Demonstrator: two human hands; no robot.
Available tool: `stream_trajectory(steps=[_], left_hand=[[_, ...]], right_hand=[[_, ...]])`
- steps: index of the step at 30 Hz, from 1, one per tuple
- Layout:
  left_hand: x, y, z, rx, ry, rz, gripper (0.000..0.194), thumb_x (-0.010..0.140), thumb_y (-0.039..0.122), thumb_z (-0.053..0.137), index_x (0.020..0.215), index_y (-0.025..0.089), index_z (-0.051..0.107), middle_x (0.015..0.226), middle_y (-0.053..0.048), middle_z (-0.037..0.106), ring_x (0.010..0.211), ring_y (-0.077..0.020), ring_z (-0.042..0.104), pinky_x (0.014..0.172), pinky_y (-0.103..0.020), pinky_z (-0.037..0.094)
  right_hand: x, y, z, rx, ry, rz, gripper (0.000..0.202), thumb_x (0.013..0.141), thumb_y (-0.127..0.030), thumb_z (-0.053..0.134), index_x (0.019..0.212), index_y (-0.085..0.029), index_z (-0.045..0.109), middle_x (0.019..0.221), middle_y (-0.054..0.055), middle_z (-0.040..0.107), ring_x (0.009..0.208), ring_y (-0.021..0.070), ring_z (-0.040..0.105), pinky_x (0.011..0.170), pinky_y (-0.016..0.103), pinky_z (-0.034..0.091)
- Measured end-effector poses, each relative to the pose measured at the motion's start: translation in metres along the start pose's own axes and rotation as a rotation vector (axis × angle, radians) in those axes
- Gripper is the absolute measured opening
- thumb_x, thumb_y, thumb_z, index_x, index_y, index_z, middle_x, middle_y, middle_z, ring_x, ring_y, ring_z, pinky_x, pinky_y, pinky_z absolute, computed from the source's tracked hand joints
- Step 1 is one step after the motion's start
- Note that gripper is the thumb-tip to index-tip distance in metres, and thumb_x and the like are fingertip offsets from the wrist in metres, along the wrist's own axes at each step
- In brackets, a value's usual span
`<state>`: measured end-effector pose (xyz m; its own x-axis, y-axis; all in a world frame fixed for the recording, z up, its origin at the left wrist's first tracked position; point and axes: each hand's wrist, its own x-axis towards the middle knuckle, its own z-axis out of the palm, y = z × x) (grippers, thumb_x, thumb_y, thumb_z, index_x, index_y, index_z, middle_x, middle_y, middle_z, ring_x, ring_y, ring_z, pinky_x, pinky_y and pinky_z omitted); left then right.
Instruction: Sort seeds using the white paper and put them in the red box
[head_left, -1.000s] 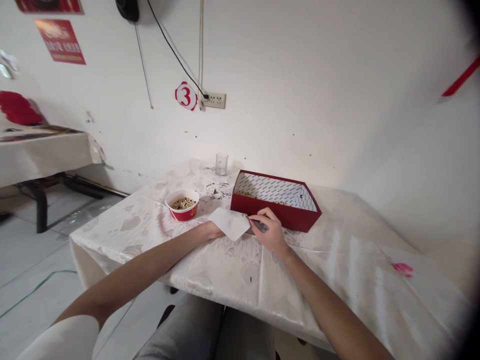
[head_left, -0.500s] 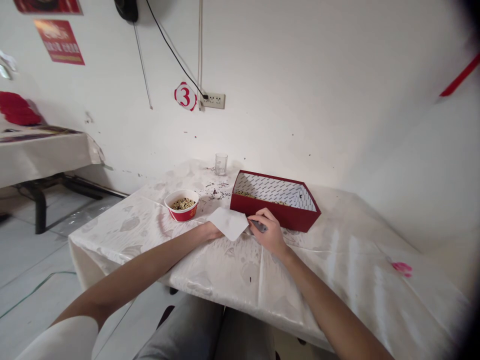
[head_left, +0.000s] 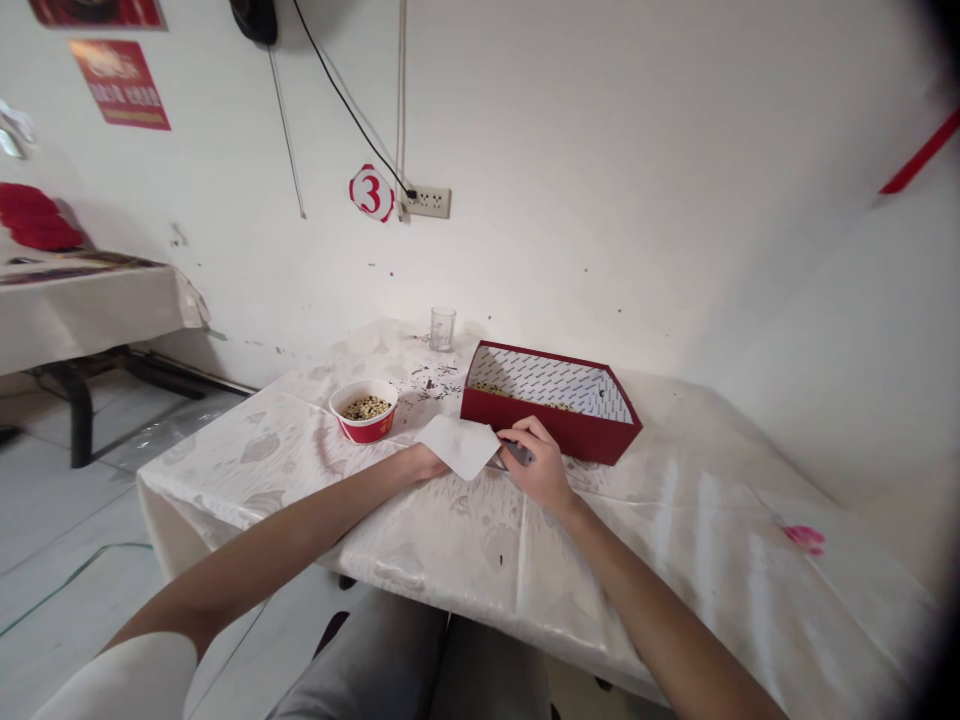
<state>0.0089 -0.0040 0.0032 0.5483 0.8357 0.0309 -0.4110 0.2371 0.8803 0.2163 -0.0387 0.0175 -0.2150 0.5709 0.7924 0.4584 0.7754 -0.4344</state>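
My left hand [head_left: 427,462] rests on the white tablecloth [head_left: 465,530] and holds the near edge of a white sheet of paper [head_left: 459,444], which hides most of its fingers. My right hand [head_left: 541,466] grips a dark pen-like tool [head_left: 519,452], its tip at the paper's right edge. Just behind both hands stands an open red box [head_left: 551,405] with a patterned white lining and a few beans in its far left corner. A red paper bowl [head_left: 364,410] filled with mixed beans sits to the left of the paper.
A small clear glass [head_left: 442,327] stands near the wall, with dark scattered bits [head_left: 433,380] on the cloth in front of it. A pink scrap [head_left: 805,538] lies at the right. Another covered table [head_left: 82,300] stands at the far left. A wall socket [head_left: 429,201] is above.
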Motion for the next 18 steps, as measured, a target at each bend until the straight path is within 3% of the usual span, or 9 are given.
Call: stream_trajectory(steps=[6,9,14,18], left_hand=[[0.001,0.006,0.003,-0.039,0.032,0.01,0.027,0.074,0.038,0.084,0.09,0.018,0.076,0.089,-0.004,0.079,0.086,-0.0203,0.072,0.084,-0.031,0.051],[-0.001,0.011,0.005,-0.05,-0.024,-0.002,0.034,0.073,0.039,0.084,0.097,0.016,0.077,0.095,-0.007,0.079,0.086,-0.0208,0.072,0.08,-0.031,0.052],[-0.005,0.014,0.012,-0.038,-0.136,0.005,0.031,0.075,0.037,0.083,0.096,0.015,0.078,0.1,-0.012,0.079,0.098,-0.0258,0.072,0.093,-0.037,0.051],[-0.005,0.012,0.015,-0.042,-0.114,0.016,0.026,0.075,0.034,0.085,0.091,0.015,0.078,0.096,-0.01,0.079,0.091,-0.0223,0.071,0.091,-0.036,0.051]], right_hand=[[0.002,-0.005,-0.002,-0.011,0.016,0.001,0.012,0.095,-0.021,0.065,0.102,-0.024,0.074,0.095,0.005,0.061,0.086,0.0189,0.061,0.077,0.034,0.055],[0.002,-0.006,-0.003,-0.011,0.011,0.005,0.011,0.095,-0.021,0.065,0.102,-0.023,0.074,0.095,0.005,0.061,0.086,0.0188,0.061,0.077,0.034,0.055],[0.002,-0.005,-0.004,-0.011,0.0,0.009,0.011,0.095,-0.022,0.065,0.102,-0.023,0.073,0.096,0.006,0.061,0.086,0.0194,0.061,0.076,0.035,0.055],[0.002,-0.005,-0.004,-0.007,-0.015,0.004,0.011,0.095,-0.021,0.065,0.101,-0.023,0.073,0.096,0.006,0.061,0.086,0.0193,0.061,0.076,0.035,0.054]])
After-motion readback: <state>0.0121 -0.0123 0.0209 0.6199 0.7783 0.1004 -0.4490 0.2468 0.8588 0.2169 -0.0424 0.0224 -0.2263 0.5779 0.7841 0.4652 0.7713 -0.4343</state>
